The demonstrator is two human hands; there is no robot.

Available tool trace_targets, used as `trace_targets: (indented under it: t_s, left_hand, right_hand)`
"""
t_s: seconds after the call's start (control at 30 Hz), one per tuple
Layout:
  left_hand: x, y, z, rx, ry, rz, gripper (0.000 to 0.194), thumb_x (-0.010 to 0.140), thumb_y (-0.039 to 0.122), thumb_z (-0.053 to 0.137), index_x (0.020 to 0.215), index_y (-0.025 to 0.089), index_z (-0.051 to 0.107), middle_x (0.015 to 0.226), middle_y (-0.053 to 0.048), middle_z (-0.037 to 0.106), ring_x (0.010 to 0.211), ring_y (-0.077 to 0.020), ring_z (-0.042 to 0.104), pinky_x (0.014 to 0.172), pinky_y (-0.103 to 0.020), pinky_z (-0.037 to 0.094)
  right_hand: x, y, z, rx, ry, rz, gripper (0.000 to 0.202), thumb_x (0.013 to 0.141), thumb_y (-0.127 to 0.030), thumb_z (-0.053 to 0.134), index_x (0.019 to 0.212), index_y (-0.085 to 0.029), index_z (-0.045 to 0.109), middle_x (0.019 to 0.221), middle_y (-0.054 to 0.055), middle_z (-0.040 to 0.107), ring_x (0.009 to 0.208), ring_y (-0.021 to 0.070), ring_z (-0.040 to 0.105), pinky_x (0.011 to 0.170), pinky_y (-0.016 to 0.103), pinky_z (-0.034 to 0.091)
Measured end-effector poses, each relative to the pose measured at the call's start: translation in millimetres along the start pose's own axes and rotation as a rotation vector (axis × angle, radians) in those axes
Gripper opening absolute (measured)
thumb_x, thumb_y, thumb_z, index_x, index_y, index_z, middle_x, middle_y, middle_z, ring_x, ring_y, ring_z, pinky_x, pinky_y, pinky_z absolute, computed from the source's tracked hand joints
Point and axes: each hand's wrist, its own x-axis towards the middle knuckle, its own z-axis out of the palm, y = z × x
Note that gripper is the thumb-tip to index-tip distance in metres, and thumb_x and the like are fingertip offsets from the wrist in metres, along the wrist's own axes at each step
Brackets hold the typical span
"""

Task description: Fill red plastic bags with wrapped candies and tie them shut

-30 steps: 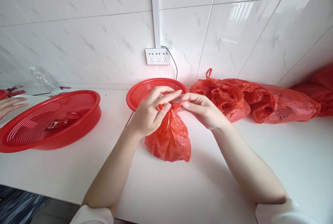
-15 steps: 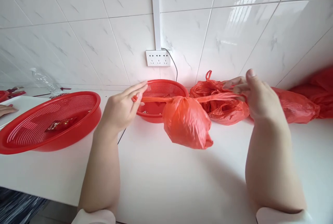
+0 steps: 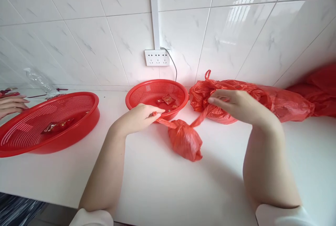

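A small, filled red plastic bag (image 3: 186, 140) hangs or rests just above the white table, its two handle ends pulled apart. My left hand (image 3: 140, 116) pinches the left handle, and a red tip of it pokes out between the fingers. On the other side my right hand (image 3: 232, 104) is closed on the right handle, which slants up from the bag's neck. What the bag contains is hidden. Behind my left hand stands a round red plastic basket (image 3: 131, 94) with several small red packets (image 3: 168, 99) in it.
A larger red basket (image 3: 86, 128) with some packets stands on the left. Beyond it are a clear plastic bottle (image 3: 39, 80) and another person's hand (image 3: 12, 106). Full red bags (image 3: 286, 101) line the wall at right. A power socket (image 3: 157, 57) is on the tiled wall.
My hands have come closer together and the handles have slackened from a taut, level line to a V. The small bag has sunk lower. The other person's hand shows more at left.
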Motion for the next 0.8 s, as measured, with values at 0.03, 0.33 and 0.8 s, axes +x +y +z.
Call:
trace_targets:
  t_s: [0.03, 0.33, 0.8]
  left_hand:
    - [1, 0, 1.2, 0.012, -0.018, 0.004, 0.024, 0.083, 0.034, 0.059, 0.101, 0.026, 0.073, 0.093, -0.003, 0.073, 0.089, -0.0235, 0.069, 0.067, -0.027, 0.051]
    - [-2, 12, -6.1, 0.187, 0.021, 0.018, 0.035, 0.088, 0.038, 0.05, 0.12, 0.031, 0.063, 0.115, -0.002, 0.068, 0.101, -0.0205, 0.065, 0.079, -0.027, 0.054]
    - [-5, 2, -20.0, 0.226, 0.071, 0.053, 0.032, 0.086, 0.045, 0.057, 0.115, 0.037, 0.066, 0.104, -0.001, 0.073, 0.096, -0.0237, 0.068, 0.068, -0.026, 0.056]
  right_hand:
    - [3, -4, 8, -0.051, -0.043, 0.04, 0.027, 0.09, -0.042, 0.055, 0.072, -0.022, 0.059, 0.058, -0.001, 0.057, 0.046, 0.0109, 0.05, 0.041, 0.026, 0.035]
    - [-22, -43, 137, -0.252, -0.614, -0.068, 0.06, 0.076, -0.057, 0.064, 0.123, -0.021, 0.056, 0.117, 0.014, 0.061, 0.111, 0.0324, 0.056, 0.094, 0.047, 0.042]
    - [-145, 88, -25, -0.343, -0.499, 0.219, 0.03, 0.068, -0.002, 0.042, 0.073, -0.025, 0.06, 0.081, 0.002, 0.064, 0.066, 0.02, 0.062, 0.056, 0.033, 0.048]
